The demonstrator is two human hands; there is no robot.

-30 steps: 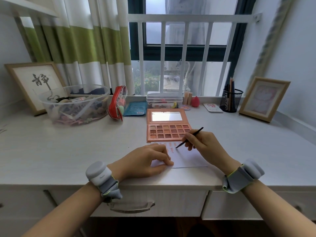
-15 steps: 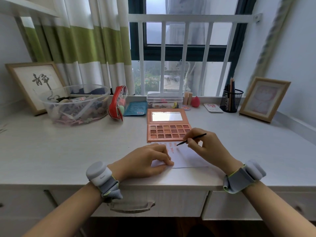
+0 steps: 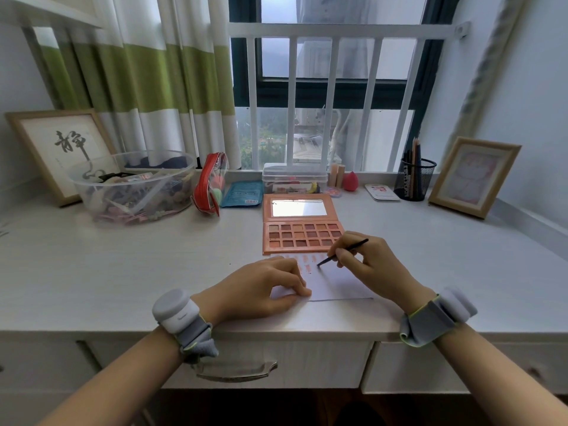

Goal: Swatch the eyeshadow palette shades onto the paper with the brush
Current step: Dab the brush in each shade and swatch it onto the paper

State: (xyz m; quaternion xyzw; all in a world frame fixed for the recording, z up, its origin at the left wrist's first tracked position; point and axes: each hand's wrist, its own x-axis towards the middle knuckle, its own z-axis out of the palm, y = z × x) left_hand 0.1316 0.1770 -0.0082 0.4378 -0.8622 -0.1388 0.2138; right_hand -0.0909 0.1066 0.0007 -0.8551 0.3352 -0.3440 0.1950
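Observation:
An open peach eyeshadow palette [image 3: 302, 233] with a mirror in its lid lies mid-desk. Just in front of it is a white paper [image 3: 341, 282] with several pinkish swatches along its top edge. My left hand [image 3: 261, 287] rests on the paper's left part, fingertips pressing it flat. My right hand [image 3: 372, 262] pinches a thin black brush [image 3: 342, 252], whose tip touches the paper to the right of the swatches, just below the palette's front edge.
A clear bowl of odds and ends [image 3: 135, 186], a red pouch [image 3: 210, 182], a clear lidded box [image 3: 293, 178], a pink sponge [image 3: 350, 181], a mesh pencil cup [image 3: 413, 178] and two framed pictures [image 3: 473, 176] line the back of the white desk [image 3: 123, 272].
My right hand lifted the brush toward the palette's front row, then brought its tip back down onto the paper. The left hand stayed on the paper.

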